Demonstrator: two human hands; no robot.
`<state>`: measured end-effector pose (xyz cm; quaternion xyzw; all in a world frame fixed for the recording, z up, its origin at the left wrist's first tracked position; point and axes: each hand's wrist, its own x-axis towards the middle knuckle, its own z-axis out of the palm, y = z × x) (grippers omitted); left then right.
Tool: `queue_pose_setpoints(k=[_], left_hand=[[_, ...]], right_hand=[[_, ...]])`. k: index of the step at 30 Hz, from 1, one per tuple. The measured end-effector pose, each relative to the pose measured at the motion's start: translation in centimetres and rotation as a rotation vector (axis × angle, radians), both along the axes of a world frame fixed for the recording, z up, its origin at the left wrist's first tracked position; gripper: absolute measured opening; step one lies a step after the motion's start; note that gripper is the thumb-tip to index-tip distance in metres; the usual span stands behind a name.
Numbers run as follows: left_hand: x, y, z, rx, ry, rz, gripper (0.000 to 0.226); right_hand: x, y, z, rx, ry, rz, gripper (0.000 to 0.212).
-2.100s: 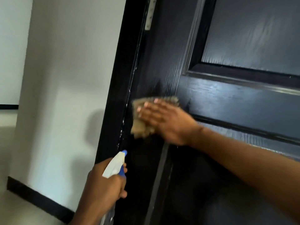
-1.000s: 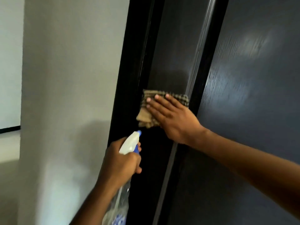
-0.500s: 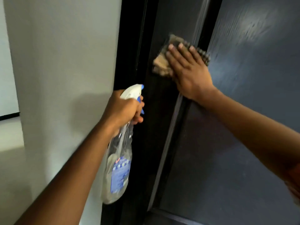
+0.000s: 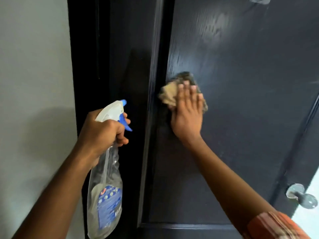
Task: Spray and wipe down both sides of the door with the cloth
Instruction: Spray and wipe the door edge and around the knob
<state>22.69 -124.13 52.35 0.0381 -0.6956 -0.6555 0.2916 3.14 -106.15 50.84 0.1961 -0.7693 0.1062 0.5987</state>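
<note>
Pressing a bunched tan cloth point(image 4: 170, 95) against the flat panel of the dark wood-grain door point(image 4: 250, 100) with the right hand point(image 4: 187, 116): fingers straight, close together and pointing up, palm flat over the cloth's lower right part, nothing curled round it. Cloth close to the panel's left moulded edge, bulging out to the left of the fingers and just past the fingertips, darker along its top and right edges. Gripping the neck of a clear spray bottle point(image 4: 105, 195) in the left hand point(image 4: 101, 130), fingers wrapped tight, one fingertip at the blue trigger point(image 4: 126, 125). Bottle's long axis near upright, body hanging below the fist with a blue label low down, blue nozzle tip point(image 4: 124, 102) aimed up and right toward the door. Behind the bottle, the black door frame point(image 4: 86, 66); left of that, a pale grey wall point(image 4: 34, 66). At the door's lower right edge, a silver handle point(image 4: 301, 195). At the bottom right corner, an orange patterned sleeve point(image 4: 276, 226).
</note>
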Motion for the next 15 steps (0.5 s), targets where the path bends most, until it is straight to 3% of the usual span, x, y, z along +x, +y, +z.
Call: queue_pose_setpoints(k=[5,7,9,13,15], left_hand=[[-0.4,1.7,-1.6,-0.023,-0.014,-0.039,0.042],[-1.0,2.9,-2.3,-0.024,-0.012,-0.066,0.042],[-1.6,4.3,-2.8,-0.024,-0.016,-0.090,0.043],[-3.3,7.7,-3.4,-0.019,-0.025,-0.123,0.044],[-4.0,9.7,-3.7,-0.007,-0.033,-0.142,0.043]], right_hand=[[-2.0,9.9,-0.9,-0.748,-0.212,-0.004,0.068],[-2.2,9.8,-1.8,-0.892,-0.213,0.040,0.068],[-1.8,7.5,-3.7,-0.761,-0.149,0.055,0.062],[0.3,3.0,-10.2,-0.043,-0.121,0.158,0.070],[0.2,4.5,-12.6,0.077,-0.121,0.159,0.069]])
